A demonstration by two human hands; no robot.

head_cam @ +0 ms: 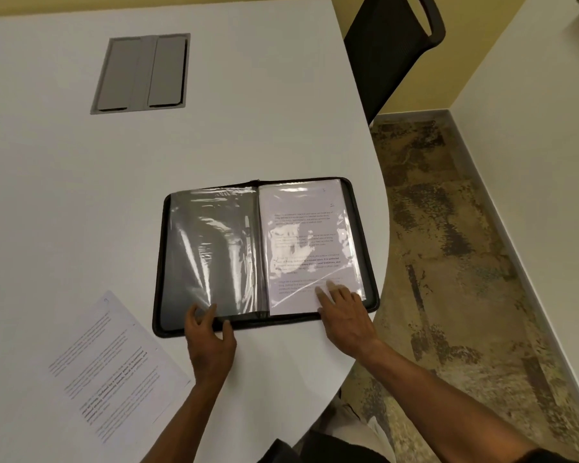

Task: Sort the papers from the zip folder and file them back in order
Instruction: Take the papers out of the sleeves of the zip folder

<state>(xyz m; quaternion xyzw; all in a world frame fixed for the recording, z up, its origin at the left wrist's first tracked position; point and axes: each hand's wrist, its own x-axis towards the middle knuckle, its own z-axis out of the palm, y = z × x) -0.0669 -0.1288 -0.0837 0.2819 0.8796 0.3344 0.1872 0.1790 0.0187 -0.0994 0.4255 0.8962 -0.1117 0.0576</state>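
Paper (114,369), a loose printed sheet, lies flat at the left on the smooth white table (64,195). Just beside it the black zip folder (264,252) lies open near the rounded table edge, with glossy, crinkled plastic sleeves (214,248). The left hand (209,342) pinches the lower edge of the empty left sleeve. The right hand (345,312) rests flat, fingers straight, on the sleeved printed page (310,242).
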